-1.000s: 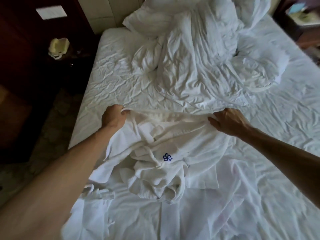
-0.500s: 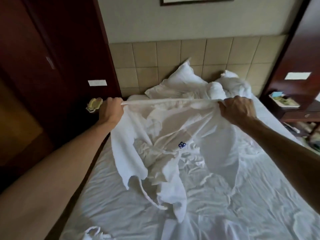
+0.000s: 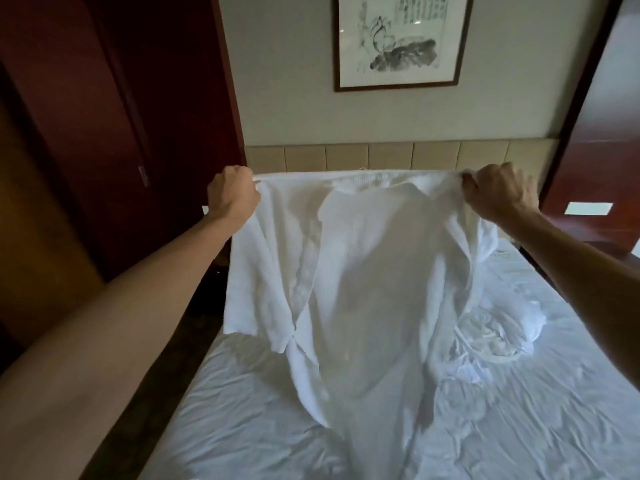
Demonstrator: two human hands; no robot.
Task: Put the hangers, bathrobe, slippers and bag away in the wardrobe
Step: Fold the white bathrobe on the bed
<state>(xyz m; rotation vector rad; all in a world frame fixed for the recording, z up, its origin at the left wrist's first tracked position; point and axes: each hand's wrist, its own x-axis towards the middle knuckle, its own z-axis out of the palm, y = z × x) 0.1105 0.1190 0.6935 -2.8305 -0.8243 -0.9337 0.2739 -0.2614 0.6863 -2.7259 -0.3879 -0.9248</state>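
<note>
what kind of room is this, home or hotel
Most likely a hotel bedroom. A bed with plain white sheets sits against a padded headboard, a framed ink painting hangs above it, and both hands, left hand and right hand, hold up a white bathrobe.

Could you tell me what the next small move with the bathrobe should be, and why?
Probably lift it a little higher and clear of the bed before turning away. The left hand and right hand grip the bathrobe at its top edge, stretched between them, but its lower part looks as if it reaches the bed sheet. No hanger or wardrobe interior is visible in this view.
</note>
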